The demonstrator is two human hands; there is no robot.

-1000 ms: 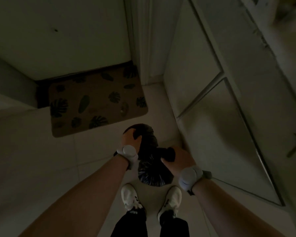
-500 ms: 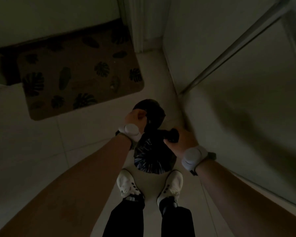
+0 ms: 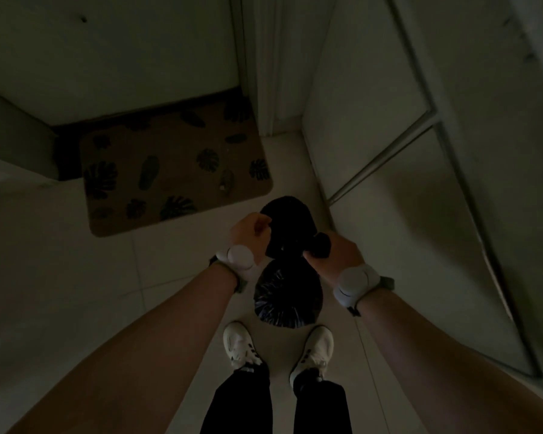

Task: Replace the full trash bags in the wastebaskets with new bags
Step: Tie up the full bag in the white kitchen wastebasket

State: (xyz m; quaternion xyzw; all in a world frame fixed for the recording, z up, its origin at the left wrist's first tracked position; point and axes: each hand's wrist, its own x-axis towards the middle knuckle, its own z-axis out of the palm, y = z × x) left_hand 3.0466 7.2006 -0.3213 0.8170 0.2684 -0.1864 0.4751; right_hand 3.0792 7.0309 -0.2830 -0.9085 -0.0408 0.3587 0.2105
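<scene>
A full black trash bag (image 3: 287,296) hangs in front of me above the pale tiled floor, its round bottom just ahead of my white shoes. My left hand (image 3: 248,234) is closed on the loose upper flap of the bag at the left. My right hand (image 3: 333,255) grips the bunched neck of the same bag at the right. Both wrists carry white bands. No wastebasket shows in this dim view.
A brown doormat (image 3: 173,170) with dark leaf prints lies on the floor ahead and to the left, before a closed door (image 3: 113,57). A white wall and a glass door panel with a metal rail (image 3: 386,158) stand close on the right.
The view has tilted up and down while I stand in place. Both hands keep hold of the bag's top; my left hand has shifted slightly on the flap.
</scene>
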